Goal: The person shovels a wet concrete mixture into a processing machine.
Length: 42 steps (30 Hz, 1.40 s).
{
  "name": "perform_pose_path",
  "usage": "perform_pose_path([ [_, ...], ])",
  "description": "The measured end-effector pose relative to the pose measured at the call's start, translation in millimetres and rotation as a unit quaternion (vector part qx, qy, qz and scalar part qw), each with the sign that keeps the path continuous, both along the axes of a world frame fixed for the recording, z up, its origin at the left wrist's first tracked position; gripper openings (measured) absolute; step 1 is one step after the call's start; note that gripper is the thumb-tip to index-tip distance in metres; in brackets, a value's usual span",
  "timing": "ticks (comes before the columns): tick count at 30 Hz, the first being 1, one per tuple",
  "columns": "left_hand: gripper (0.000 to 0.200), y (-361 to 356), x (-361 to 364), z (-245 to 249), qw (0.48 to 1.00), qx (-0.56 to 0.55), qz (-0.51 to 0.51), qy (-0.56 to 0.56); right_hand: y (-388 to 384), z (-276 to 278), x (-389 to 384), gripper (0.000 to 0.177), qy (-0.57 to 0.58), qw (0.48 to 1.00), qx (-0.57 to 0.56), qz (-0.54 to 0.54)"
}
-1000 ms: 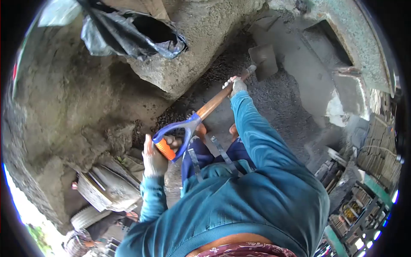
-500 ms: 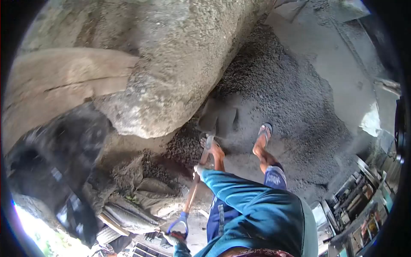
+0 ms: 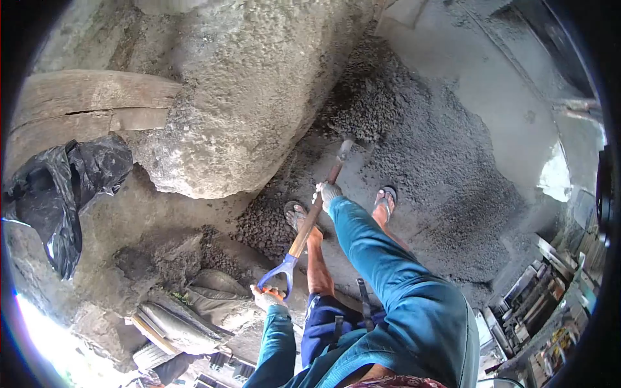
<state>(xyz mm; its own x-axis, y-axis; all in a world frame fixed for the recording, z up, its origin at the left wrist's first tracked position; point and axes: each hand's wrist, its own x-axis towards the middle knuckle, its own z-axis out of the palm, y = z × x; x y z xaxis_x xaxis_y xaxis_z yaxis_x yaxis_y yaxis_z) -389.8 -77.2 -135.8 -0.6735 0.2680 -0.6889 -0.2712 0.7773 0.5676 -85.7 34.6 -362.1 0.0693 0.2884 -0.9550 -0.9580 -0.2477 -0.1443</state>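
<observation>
A shovel [image 3: 301, 242] with a wooden shaft and a blue D-shaped handle slants across the middle of the view. My left hand [image 3: 268, 297] is closed on the D-handle at its lower end. Further up, my right hand [image 3: 328, 193] wraps round the shaft close to the metal socket. The shovel's head reaches the near edge of a grey gravel pile [image 3: 414, 129], and gravel hides most of the blade. My feet in flip-flops stand on either side of the shovel's line, the left foot [image 3: 296, 215] close to the shaft and the right foot [image 3: 385, 199] further off.
A large rock [image 3: 252, 103] rises at upper left, beside a cracked wooden plank [image 3: 90, 97] and a black plastic bag [image 3: 71, 187]. Folded sacks [image 3: 223, 291] lie at lower left. Scrap wood [image 3: 530, 301] is stacked at lower right. Loose gravel lies around my feet.
The shovel has swung up and to the right, its head now at the gravel pile. Both hands moved up with it, still gripping. The view has shifted, and the black bag appears further left.
</observation>
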Motion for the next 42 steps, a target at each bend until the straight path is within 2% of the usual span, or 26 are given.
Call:
perform_pose_path([
  [2, 0.054, -9.0, -30.0, 4.6, 0.999, 0.006, -0.024, -0.042, -24.5, 15.5, -6.3, 0.009, 0.019, 0.999, 0.013, -0.043],
  [4, 0.052, -4.8, -50.3, 6.3, 1.000, -0.010, -0.028, 0.002, -50.2, 45.9, -3.5, 0.009, 0.004, 0.995, 0.016, -0.101],
  [8, 0.054, 19.2, -66.4, 8.0, 0.984, 0.009, -0.175, -0.039, -117.1, 98.8, 33.1, 0.012, 0.020, 0.971, -0.031, -0.235],
  [9, 0.058, 31.7, -21.4, 36.0, 0.975, 0.001, -0.221, 0.006, -142.3, 110.7, 48.3, 0.011, 0.000, 0.968, -0.033, -0.248],
  [10, 0.066, 38.1, 13.3, 57.9, 0.951, 0.017, -0.303, -0.066, -163.4, 126.9, 68.3, 0.011, -0.023, 0.963, -0.035, -0.266],
  [12, 0.072, 47.5, 54.7, 56.5, 0.933, -0.056, -0.291, -0.205, -206.0, 189.8, 119.7, 0.012, -0.092, 0.938, -0.061, -0.330],
  [14, 0.074, 38.9, 108.9, 56.6, 0.883, -0.090, -0.403, -0.224, -271.8, 227.6, 159.2, 0.012, -0.150, 0.906, -0.078, -0.388],
  [18, 0.067, 9.2, 237.1, 64.0, 0.823, -0.153, -0.421, -0.350, -382.4, 350.4, 237.5, 0.005, -0.321, 0.806, -0.096, -0.488],
  [20, 0.057, -20.4, 320.6, 142.1, 0.767, -0.091, -0.491, -0.402, -438.0, 425.3, 277.4, 0.009, -0.416, 0.769, -0.094, -0.476],
  [21, 0.054, -35.3, 356.5, 187.4, 0.687, -0.042, -0.550, -0.473, -481.4, 438.8, 302.3, 0.012, -0.434, 0.775, -0.114, -0.445],
  [22, 0.053, -49.8, 386.2, 223.4, 0.644, -0.046, -0.556, -0.524, -505.9, 470.1, 319.5, 0.015, -0.476, 0.728, -0.023, -0.493],
  [23, 0.046, -63.7, 411.4, 256.0, 0.552, 0.007, -0.568, -0.611, -528.4, 514.2, 333.9, 0.015, -0.482, 0.708, 0.033, -0.515],
  [24, 0.035, -78.0, 436.1, 317.8, 0.486, 0.081, -0.652, -0.577, -554.7, 545.2, 347.2, 0.016, -0.564, 0.659, 0.088, -0.490],
  [25, 0.035, -85.1, 446.8, 352.5, 0.300, 0.289, -0.768, -0.486, -577.6, 572.1, 358.9, 0.017, -0.554, 0.637, 0.149, -0.515],
  [26, 0.040, -92.1, 457.2, 387.0, 0.158, 0.512, -0.764, -0.360, -591.1, 596.6, 358.8, 0.019, -0.542, 0.614, 0.210, -0.534],
  [28, 0.038, -88.9, 450.0, 441.5, 0.040, 0.602, -0.698, -0.386, -572.7, 649.7, 338.1, 0.022, -0.532, 0.662, 0.152, -0.506],
  [31, 0.045, -55.6, 391.6, 380.0, 0.166, 0.457, -0.757, -0.437, -515.6, 646.8, 309.0, 0.022, -0.496, 0.704, 0.142, -0.488],
  [32, 0.050, -45.2, 362.1, 327.2, 0.315, 0.275, -0.727, -0.545, -488.7, 620.9, 307.1, 0.022, -0.482, 0.712, 0.166, -0.483],
  [33, 0.052, -23.4, 351.0, 322.2, 0.395, 0.248, -0.720, -0.514, -455.9, 588.3, 305.3, 0.019, -0.466, 0.732, 0.154, -0.473],
  [34, 0.051, -7.8, 329.7, 277.3, 0.566, 0.159, -0.658, -0.470, -420.2, 547.7, 299.9, 0.017, -0.446, 0.757, 0.141, -0.457],
  [36, 0.054, 45.9, 275.7, 191.7, 0.749, -0.031, -0.504, -0.428, -342.0, 451.8, 265.1, 0.013, -0.378, 0.810, 0.110, -0.434],
  [38, 0.058, 85.3, 185.1, 127.5, 0.835, -0.095, -0.403, -0.361, -252.0, 356.1, 204.2, 0.013, -0.279, 0.874, 0.057, -0.394],
  [39, 0.055, 104.4, 126.2, 113.6, 0.831, -0.144, -0.325, -0.428, -223.7, 261.6, 163.4, 0.013, -0.236, 0.913, -0.041, -0.332],
  [40, 0.056, 112.7, 53.6, 104.4, 0.823, -0.121, -0.323, -0.452, -188.1, 226.6, 112.8, 0.012, -0.128, 0.939, -0.006, -0.319],
  [41, 0.054, 101.6, 21.3, 129.3, 0.922, -0.122, -0.276, -0.241, -156.4, 205.5, 45.9, 0.011, -0.019, 0.950, 0.028, -0.309],
  [42, 0.051, 101.7, -55.1, 129.2, 0.924, -0.117, -0.263, -0.250, -130.4, 189.6, -15.5, 0.012, 0.025, 0.972, 0.008, -0.235],
])
